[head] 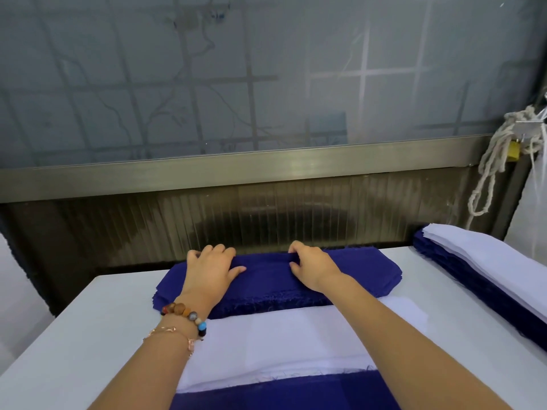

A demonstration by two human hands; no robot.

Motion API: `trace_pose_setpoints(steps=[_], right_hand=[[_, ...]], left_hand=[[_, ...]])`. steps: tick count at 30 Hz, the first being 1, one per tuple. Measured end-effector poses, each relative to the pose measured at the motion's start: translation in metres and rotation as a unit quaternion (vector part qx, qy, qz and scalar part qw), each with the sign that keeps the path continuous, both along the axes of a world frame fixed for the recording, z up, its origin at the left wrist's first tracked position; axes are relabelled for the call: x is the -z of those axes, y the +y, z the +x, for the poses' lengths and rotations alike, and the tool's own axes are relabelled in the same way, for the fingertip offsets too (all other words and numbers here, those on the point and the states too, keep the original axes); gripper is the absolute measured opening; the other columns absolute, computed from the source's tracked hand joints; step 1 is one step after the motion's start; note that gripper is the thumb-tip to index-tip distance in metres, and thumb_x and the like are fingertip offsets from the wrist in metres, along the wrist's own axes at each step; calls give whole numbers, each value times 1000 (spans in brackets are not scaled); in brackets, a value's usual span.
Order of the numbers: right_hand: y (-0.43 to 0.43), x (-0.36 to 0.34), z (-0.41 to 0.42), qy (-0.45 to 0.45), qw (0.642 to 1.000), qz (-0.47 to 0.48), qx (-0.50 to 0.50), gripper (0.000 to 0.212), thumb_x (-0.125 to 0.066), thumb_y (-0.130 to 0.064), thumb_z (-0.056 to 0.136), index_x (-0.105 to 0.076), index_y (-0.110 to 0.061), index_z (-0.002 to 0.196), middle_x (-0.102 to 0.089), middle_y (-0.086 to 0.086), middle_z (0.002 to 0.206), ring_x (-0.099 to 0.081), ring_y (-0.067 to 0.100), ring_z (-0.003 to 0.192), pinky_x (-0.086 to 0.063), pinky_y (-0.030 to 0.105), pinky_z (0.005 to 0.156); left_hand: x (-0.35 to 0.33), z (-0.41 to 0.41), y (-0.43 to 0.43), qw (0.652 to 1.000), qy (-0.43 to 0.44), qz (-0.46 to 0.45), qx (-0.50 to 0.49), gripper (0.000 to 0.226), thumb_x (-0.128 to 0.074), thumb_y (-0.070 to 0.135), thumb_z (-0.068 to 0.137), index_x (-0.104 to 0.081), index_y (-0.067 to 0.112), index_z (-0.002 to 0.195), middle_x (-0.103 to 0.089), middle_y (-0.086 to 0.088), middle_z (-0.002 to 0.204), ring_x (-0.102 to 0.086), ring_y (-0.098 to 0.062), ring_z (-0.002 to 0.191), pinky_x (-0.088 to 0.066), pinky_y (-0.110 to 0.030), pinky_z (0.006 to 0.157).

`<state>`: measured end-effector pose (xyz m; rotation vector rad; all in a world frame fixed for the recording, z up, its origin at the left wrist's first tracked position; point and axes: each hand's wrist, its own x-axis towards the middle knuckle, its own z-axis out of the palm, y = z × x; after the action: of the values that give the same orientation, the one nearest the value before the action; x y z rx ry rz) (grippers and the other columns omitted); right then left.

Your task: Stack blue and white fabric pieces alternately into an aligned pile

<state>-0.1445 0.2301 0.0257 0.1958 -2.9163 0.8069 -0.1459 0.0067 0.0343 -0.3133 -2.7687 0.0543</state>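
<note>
A thick stack of dark blue fabric pieces (266, 279) lies at the far edge of the white surface (88, 335), close to a ribbed translucent panel (266, 226) beneath a frosted window (236, 69). Flat white fabric sheets (266, 341) lie just in front. The left hand (211, 269) curls its fingers over the stack's far edge, and the right hand (313, 267) pinches the top layer with bent fingers.
</note>
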Motion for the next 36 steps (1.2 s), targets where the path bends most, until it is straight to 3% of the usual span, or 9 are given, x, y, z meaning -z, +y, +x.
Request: trace_pose_setpoints(steps=[5,8,11,15,18,23,27,31,36], right_hand=[[40,-21,-1,-101,994,19,44,30,-56,-29,95,-46,-22,122,-50,2,108,-57,14,70,-45,19,46],[72,-22,0,-112,989,16,91,26,-60,-33,93,-49,-23,114,-52,2,100,-56,14,66,-43,18,41],[103,-18,5,-100,983,-4,156,29,-64,-39,89,-53,-21,110,-53,4,103,-54,18,74,-49,26,51],[137,-5,13,-55,966,-3,251,31,-64,-42,89,-56,-14,100,-59,6,103,-52,23,85,-46,34,74],[149,5,18,-17,954,-70,291,21,-67,-34,88,-60,-17,78,-64,6,100,-54,22,83,-44,32,72],[148,10,25,22,958,-112,264,11,-70,-20,87,-70,-11,93,-61,2,89,-55,18,82,-41,27,72],[143,6,32,65,955,-144,252,8,-62,-19,93,-62,-11,96,-61,2,91,-54,20,85,-41,31,75],[133,-2,42,119,943,-203,236,6,-52,-14,98,-54,-12,93,-61,2,83,-56,20,76,-37,26,59],[126,-7,72,157,919,-272,236,7,-50,-10,98,-53,-14,92,-61,0,81,-57,9,67,-37,19,53]], left_hand=[[-3,-2,-45,996,-27,70,-44,25,-45,53,96,-56,33,105,-57,9,105,-49,-14,107,-27,-40,99],[3,-4,-74,985,-22,146,-89,23,-51,52,93,-57,31,95,-61,7,98,-55,-18,100,-34,-42,91],[15,-4,-94,955,-42,274,-103,28,-63,45,89,-60,18,97,-65,-1,95,-61,-26,93,-48,-42,83],[27,1,-102,915,-29,393,-88,16,-70,29,87,-62,17,82,-66,-2,80,-58,-19,75,-48,-38,71],[32,1,-103,903,-17,419,-89,10,-68,24,89,-63,17,84,-66,-1,79,-59,-18,74,-48,-36,70],[33,2,-104,882,-8,458,-106,8,-66,19,91,-67,14,85,-67,-5,76,-62,-23,73,-49,-36,70],[29,10,-104,857,9,499,-129,11,-67,19,90,-66,17,80,-67,-4,71,-64,-20,69,-46,-30,63],[17,25,-105,824,38,554,-112,7,-69,17,89,-70,11,87,-67,-2,71,-65,-17,66,-45,-24,60],[3,58,-111,776,15,626,-68,11,-67,20,89,-70,12,96,-71,-7,81,-67,-19,75,-51,-25,64]])
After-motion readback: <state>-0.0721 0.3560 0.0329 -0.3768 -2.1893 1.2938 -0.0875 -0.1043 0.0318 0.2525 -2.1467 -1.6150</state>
